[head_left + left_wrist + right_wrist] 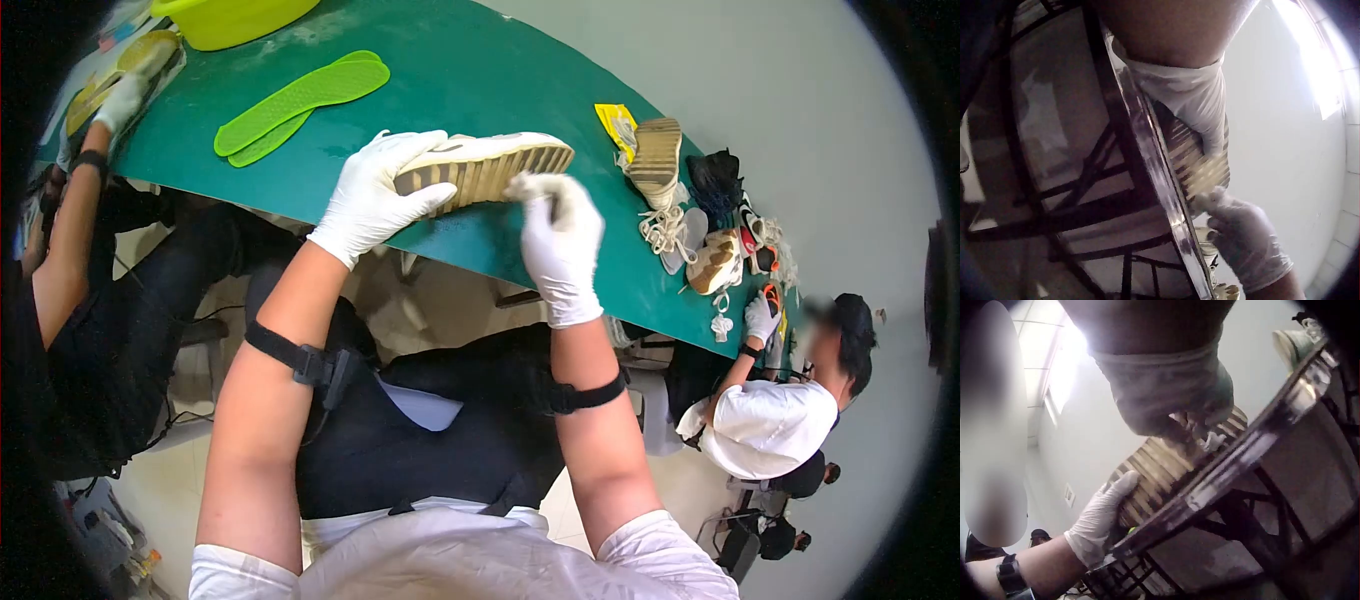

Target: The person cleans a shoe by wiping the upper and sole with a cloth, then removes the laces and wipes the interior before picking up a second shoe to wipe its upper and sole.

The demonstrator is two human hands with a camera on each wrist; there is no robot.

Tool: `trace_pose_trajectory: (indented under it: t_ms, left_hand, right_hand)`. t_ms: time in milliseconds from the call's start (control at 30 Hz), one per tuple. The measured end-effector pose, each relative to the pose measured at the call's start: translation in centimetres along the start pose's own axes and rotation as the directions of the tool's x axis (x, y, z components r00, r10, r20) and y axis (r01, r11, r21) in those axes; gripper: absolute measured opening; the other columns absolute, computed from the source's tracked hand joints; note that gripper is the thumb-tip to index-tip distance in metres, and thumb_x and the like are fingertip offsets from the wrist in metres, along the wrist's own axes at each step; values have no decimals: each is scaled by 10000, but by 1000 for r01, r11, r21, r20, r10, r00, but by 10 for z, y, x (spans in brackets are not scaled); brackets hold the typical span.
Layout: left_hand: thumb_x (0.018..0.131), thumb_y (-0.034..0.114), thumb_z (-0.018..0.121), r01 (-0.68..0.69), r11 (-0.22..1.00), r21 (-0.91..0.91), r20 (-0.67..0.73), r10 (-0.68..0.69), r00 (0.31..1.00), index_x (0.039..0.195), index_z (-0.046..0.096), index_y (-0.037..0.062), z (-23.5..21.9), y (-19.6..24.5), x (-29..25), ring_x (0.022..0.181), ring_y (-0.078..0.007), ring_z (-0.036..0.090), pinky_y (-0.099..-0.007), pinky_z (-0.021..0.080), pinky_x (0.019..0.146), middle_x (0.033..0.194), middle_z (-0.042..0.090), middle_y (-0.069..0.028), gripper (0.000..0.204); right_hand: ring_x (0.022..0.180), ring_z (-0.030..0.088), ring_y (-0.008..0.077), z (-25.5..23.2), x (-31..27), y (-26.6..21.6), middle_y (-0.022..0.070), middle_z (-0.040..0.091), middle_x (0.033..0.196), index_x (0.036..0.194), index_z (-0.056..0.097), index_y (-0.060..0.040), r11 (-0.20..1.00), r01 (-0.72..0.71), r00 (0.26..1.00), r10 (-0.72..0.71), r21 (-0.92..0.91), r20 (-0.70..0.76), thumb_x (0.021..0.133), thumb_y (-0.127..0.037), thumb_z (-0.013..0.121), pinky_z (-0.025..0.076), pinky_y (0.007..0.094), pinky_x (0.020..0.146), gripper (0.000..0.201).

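A white sneaker is tipped on its side near the table's front edge, its ridged tan-and-dark sole turned toward me. My white-gloved left hand grips one end, thumb across the sole. At the sole's other end is my gloved right hand, fingers curled. It pinches a small crumpled whitish wad against the ridges; most of the wad is hidden by the fingers. In the left wrist view, the right fingertips meet the sole's edge.
Two lime-green insoles lie to the left on the green table, below a yellow-green basin. Several shoes, laces and a yellow packet crowd the right side. People work at both sides, one handling a yellowish shoe.
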State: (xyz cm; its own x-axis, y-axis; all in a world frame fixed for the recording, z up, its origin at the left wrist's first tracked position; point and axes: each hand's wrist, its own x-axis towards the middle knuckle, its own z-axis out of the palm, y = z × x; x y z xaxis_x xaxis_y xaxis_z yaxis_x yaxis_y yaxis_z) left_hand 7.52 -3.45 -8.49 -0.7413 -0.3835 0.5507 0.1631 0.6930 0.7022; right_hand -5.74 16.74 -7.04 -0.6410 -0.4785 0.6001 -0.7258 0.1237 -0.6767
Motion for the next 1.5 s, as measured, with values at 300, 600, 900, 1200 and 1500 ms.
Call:
trace_pose_trajectory:
  t_ms: [300,600,900,1200,1500]
  left_hand:
    - [828,262,852,24,999,-25,12,-24,1000,1329,704,73,1,-5,0,1194,-293,700,-462,391,1210,1278,744,-136,556]
    - [812,208,867,-5,1000,-19,2,5,1000,1328,692,35,-1,2,1,1168,-301,685,-381,525,1050,1275,726,-155,571]
    - [812,266,860,21,999,-38,30,-20,999,1350,677,46,0,0,0,1166,-316,685,-407,501,1092,1296,719,-151,610]
    - [812,302,859,-18,999,-27,9,18,1000,1351,684,77,5,-8,-1,1162,-315,695,-450,409,1192,1293,729,-140,609]
    - [793,230,871,-27,1000,-2,15,27,1000,1316,696,23,0,2,2,1157,-316,705,-421,466,1135,1242,743,-159,589]
  right_hand:
    - [864,673,395,15,10,-8,157,669,901,933,671,-70,919,232,973,-213,-318,94,856,9,682,557,445,776,111]
    - [815,703,353,1,-8,5,164,712,869,872,685,-49,948,22,971,55,-317,233,921,-75,705,565,437,744,58]
    - [903,708,375,10,32,-31,161,713,978,997,683,-54,878,332,942,-330,-345,65,887,-1,678,579,429,805,123]
    - [858,657,357,18,-19,5,130,676,879,884,661,-99,897,246,958,-166,-368,234,817,4,709,530,459,773,132]
    - [877,687,350,11,12,-35,140,697,918,958,716,-73,923,211,976,-218,-323,16,866,-9,682,554,426,796,117]
